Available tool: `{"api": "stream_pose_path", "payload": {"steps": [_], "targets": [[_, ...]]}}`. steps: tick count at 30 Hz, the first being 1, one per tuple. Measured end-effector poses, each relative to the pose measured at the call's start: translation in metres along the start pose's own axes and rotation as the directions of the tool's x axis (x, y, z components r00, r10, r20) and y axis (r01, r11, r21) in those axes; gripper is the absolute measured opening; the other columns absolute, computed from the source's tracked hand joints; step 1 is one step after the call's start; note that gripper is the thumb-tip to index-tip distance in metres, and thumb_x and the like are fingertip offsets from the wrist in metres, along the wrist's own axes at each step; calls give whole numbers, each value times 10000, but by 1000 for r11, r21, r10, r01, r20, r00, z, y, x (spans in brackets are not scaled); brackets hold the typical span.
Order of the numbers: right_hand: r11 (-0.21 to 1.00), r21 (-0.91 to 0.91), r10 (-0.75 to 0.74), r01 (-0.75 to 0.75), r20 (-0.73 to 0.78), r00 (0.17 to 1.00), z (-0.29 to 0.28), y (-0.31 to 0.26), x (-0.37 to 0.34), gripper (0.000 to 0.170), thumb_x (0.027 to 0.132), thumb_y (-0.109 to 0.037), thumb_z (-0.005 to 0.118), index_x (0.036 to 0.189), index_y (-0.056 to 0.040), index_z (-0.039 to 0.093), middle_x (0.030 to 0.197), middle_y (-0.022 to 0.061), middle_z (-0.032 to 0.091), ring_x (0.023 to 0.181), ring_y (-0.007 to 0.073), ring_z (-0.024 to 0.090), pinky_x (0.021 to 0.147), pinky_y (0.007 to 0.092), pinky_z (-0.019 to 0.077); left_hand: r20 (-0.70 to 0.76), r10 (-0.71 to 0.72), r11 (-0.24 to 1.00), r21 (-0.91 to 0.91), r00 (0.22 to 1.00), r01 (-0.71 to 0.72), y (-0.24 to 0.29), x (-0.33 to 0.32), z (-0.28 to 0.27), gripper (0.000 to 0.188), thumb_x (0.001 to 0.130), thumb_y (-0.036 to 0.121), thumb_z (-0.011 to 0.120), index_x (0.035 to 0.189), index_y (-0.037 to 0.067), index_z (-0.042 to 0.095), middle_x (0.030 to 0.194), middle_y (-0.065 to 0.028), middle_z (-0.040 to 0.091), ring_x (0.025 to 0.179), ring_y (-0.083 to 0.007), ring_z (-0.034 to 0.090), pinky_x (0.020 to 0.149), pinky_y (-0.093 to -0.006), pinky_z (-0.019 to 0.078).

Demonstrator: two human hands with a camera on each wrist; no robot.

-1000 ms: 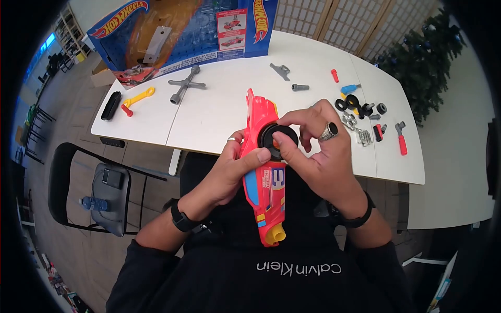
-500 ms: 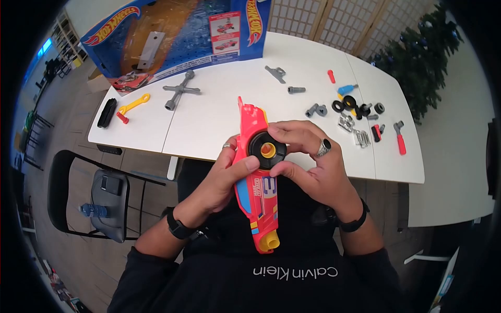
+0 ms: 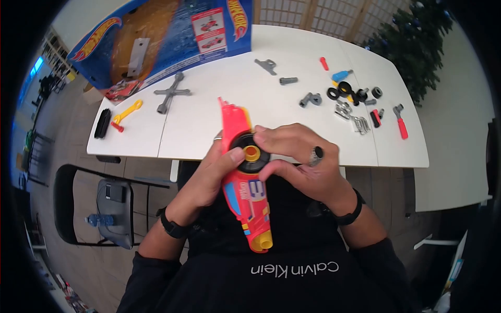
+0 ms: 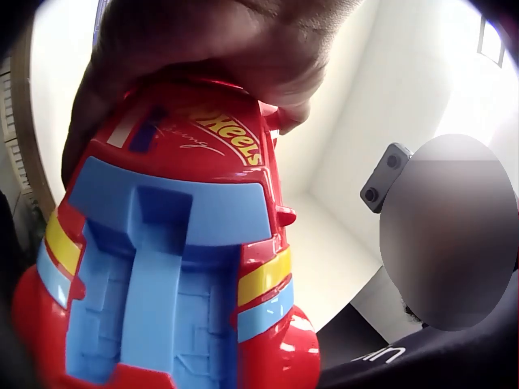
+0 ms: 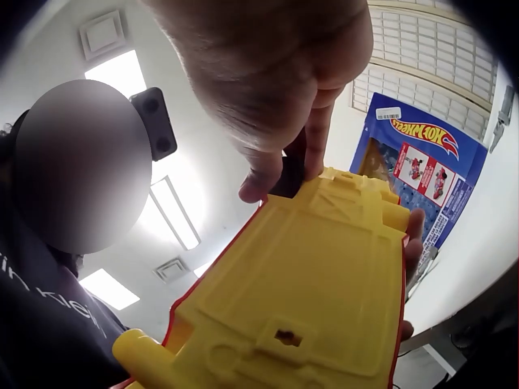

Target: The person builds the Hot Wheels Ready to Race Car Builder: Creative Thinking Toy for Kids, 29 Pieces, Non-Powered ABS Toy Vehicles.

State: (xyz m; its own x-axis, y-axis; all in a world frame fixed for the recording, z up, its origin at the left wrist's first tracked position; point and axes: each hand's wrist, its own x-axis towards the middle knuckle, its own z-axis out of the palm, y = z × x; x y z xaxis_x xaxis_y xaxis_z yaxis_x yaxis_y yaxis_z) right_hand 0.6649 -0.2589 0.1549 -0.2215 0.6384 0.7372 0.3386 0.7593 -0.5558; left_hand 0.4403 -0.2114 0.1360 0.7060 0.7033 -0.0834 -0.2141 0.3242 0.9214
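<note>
A red toy race car (image 3: 250, 214) with blue and yellow trim is held on its side in front of my body. My left hand (image 3: 209, 175) grips it around the middle, thumb lying across a black wheel (image 3: 264, 155). At that wheel's centre a yellow hub (image 3: 251, 153) shows. Thumb and forefinger of my right hand (image 3: 310, 164) pinch the wheel's rim from the right. The left wrist view shows the car's blue cockpit (image 4: 154, 284), and the right wrist view its yellow underside (image 5: 300, 267). The far fingers of my left hand are hidden behind the car.
On the white table (image 3: 209, 125) stands a Hot Wheels box (image 3: 172, 36). At the left lie a grey cross wrench (image 3: 172, 93) and a yellow wrench (image 3: 128, 111). Black tyres (image 3: 344, 88), chrome parts (image 3: 360, 124) and a red-handled tool (image 3: 402, 129) lie at right.
My right thumb has moved off the wheel's centre to its edge, uncovering the yellow hub. The wheel now faces up more squarely. Hands and car have shifted left in the head view.
</note>
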Motion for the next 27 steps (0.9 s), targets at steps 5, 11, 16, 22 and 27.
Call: {"api": "stream_pose_path", "payload": {"steps": [5, 11, 16, 22, 27], "targets": [[979, -199, -27, 42, 79, 997, -3, 0, -1, 516, 856, -138, 837, 1357, -104, 721, 1279, 79, 732, 1101, 274, 704, 953, 365, 596, -86, -12, 995, -105, 996, 3, -6, 2, 5, 716, 1003, 405, 653, 1552, 14, 412, 1389, -160, 618, 1250, -237, 657, 1065, -390, 546], [829, -493, 224, -262, -137, 965, -82, 15, -19, 341, 947, -79, 752, 1288, -92, 742, 1227, 106, 725, 1147, 295, 682, 1000, 416, 551, -178, 2, 999, -46, 984, -11, -24, 7, -21, 845, 968, 657, 608, 1516, 30, 467, 1378, -193, 636, 1205, -347, 691, 999, -491, 600], [143, -726, 493, -673, -537, 684, -207, 74, -88, 221, 922, -164, 784, 1101, -35, 761, 1060, 166, 738, 992, 354, 725, 836, 425, 580, -174, -48, 994, -103, 984, 30, -22, 14, -34, 818, 982, 679, 587, 1463, 23, 500, 1317, -177, 646, 1157, -334, 708, 963, -486, 617], [57, -672, 610, -738, -562, 559, -227, 101, -118, 330, 846, -206, 866, 1086, 1, 775, 1016, 184, 751, 933, 347, 746, 825, 424, 590, -121, -67, 975, -219, 990, 39, -26, 21, -36, 818, 1006, 721, 472, 1416, 14, 522, 1267, -175, 650, 1128, -352, 715, 962, -512, 614], [82, -674, 587, -734, -562, 582, -221, 113, -121, 292, 822, -159, 853, 1051, 4, 775, 1046, 195, 719, 970, 364, 724, 879, 442, 579, -122, -42, 979, -203, 992, 17, -25, 18, -38, 818, 1017, 726, 426, 1449, 35, 497, 1318, -194, 643, 1216, -397, 689, 1018, -541, 590]]}}
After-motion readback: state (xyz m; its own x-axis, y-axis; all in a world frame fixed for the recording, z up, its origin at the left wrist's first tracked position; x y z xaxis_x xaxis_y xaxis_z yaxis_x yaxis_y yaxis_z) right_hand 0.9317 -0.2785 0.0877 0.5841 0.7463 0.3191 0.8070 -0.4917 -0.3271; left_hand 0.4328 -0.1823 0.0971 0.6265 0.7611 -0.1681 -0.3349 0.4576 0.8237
